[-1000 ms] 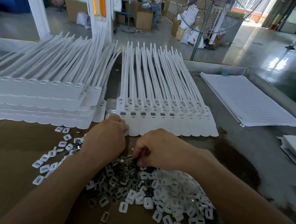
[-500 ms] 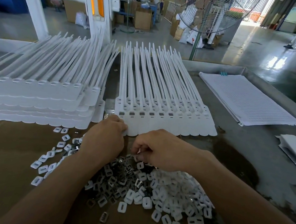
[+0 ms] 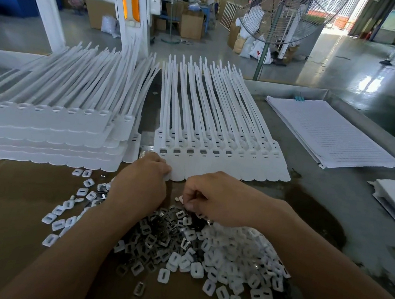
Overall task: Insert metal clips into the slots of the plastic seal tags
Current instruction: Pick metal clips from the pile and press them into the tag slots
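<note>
White plastic seal tags (image 3: pixel 216 167): left hand (image 3: pixel 142 185) at near edge. Grey metal clips (image 3: pixel 157 233): beneath right hand (image 3: pixel 218 199). Grips hidden.

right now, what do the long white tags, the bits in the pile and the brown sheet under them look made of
Long white strap tags: moulded plastic, matte, slightly translucent, straps bending. Small dark shiny clips: likely metal, bright glints. Small white slotted pieces: probably plastic, matte, though some may be clips catching light. Brown sheet: looks like cardboard, dull and flat.
</note>
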`<state>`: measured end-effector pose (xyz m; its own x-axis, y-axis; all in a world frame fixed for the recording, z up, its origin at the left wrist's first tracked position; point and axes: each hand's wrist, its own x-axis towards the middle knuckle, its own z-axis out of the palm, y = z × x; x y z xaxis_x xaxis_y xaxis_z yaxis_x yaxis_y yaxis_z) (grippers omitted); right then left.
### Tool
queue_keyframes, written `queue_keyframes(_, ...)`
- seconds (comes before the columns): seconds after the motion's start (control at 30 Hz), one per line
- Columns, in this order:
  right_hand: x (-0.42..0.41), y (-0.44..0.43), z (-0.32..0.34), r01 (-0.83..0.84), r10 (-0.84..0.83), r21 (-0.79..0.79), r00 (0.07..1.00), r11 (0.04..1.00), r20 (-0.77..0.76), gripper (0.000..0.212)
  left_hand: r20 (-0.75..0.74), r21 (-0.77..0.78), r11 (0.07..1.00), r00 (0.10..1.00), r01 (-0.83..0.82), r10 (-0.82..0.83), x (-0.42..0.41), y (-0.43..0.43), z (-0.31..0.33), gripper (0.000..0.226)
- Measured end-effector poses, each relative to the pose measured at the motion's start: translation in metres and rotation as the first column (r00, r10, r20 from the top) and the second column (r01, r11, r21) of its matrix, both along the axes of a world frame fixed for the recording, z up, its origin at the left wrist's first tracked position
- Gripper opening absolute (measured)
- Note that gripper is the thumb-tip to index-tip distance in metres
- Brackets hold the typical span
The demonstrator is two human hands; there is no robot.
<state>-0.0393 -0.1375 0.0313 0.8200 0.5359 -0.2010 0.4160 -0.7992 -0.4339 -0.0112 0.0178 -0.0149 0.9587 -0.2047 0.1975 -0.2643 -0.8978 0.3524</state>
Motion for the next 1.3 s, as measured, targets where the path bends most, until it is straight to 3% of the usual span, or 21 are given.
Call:
queue_keyframes(0.13,0.002,-0.004,0.001,0.008,-0.008,0.046,1.000,0.999,0.002,0.003,-0.004,0.000,1.000,1.000,-0.001,0.001,0.000,0.000,0.000,0.037)
queue_keyframes(0.33,0.010,-0.018,0.003,0.194,-0.189,0.210,0.981,0.958,-0.043,0.019,0.006,-0.004,1.000,1.000,0.006,-0.006,0.000,0.000,-0.001,0.034)
queue_keyframes(0.43,0.020,-0.029,0.004,0.297,-0.297,0.240,0.954,0.924,-0.036,0.017,0.002,-0.012,1.000,1.000,0.007,-0.007,0.001,0.001,-0.002,0.034)
queue_keyframes(0.6,0.051,-0.059,-0.003,0.481,-0.526,0.296,0.846,0.825,0.090,0.018,0.005,-0.019,1.000,1.000,0.005,-0.005,0.001,0.001,-0.002,0.035)
queue_keyframes(0.73,0.073,-0.079,-0.015,0.584,-0.644,0.334,0.759,0.740,0.101,0.017,0.007,-0.029,1.000,1.000,-0.006,0.006,0.000,0.001,-0.002,0.039)
queue_keyframes(1.3,0.085,-0.080,-0.029,0.606,-0.634,0.194,0.754,0.772,0.171,0.012,-0.003,-0.032,0.999,1.000,-0.016,0.015,-0.001,-0.001,0.000,0.037)
